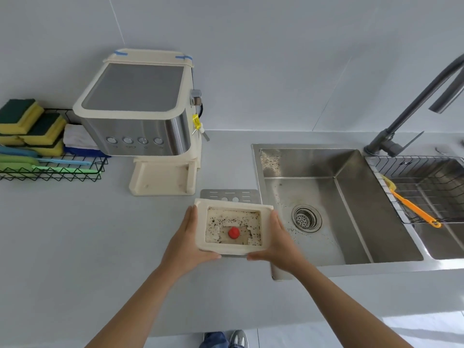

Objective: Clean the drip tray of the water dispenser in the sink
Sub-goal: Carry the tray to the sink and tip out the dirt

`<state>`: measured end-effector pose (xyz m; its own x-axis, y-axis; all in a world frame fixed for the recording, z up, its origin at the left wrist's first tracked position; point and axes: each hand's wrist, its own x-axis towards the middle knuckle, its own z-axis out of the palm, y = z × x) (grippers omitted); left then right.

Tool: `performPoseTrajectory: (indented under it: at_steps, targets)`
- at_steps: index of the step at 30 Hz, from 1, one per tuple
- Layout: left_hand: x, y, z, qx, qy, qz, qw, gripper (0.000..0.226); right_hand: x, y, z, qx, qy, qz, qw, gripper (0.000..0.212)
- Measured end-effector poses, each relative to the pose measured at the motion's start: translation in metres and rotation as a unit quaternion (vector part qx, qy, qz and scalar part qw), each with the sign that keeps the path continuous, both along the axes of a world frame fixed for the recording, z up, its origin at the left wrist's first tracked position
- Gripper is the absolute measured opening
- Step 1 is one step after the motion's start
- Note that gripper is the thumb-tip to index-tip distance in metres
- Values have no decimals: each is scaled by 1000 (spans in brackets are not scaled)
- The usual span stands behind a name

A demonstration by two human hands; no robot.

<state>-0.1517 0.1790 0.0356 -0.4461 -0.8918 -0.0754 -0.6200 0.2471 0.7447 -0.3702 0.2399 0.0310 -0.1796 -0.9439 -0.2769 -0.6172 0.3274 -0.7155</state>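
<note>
Drip tray (266, 231) (dirty inside) between both hands, beside the sink (351, 209).

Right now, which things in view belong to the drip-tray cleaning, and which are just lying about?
Part of the job:
drip tray, held by left hand and right hand
metal grate
sink
faucet
water dispenser

Lying about:
sponges
folded cloths
wire basket
orange brush
dish rack
</note>
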Motion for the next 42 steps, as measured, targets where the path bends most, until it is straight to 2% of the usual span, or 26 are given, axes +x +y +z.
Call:
performPoseTrajectory:
  at_steps: [4,8,13,18,25,33,36,42]
  targets:
    - [-17,-22,12,-15,21,-25,999,121,-13,-11,14,-22,3,-37,999,108]
    - [-38,-41,20,-13,36,-45,998,122,-30,-18,27,-33,8,-70,997,103]
    - [-69,-56,27,2,72,-87,994,105,-55,-18,39,-40,0,-106,994,97]
    - [-106,-60,25,15,91,-100,991,103,-89,-17,45,-32,0,-121,992,96]
    - [-174,-49,13,24,75,-66,995,103,-165,-23,38,-20,-21,-81,996,96]
    - [-271,-10,12,52,70,17,996,101,-274,-20,35,-22,-50,-2,999,94]
    - [-295,1,16,53,76,34,995,99,-299,-15,37,-31,-58,21,998,92]
    - [-316,15,19,44,29,72,996,103,-322,-8,37,-32,-63,49,996,90]
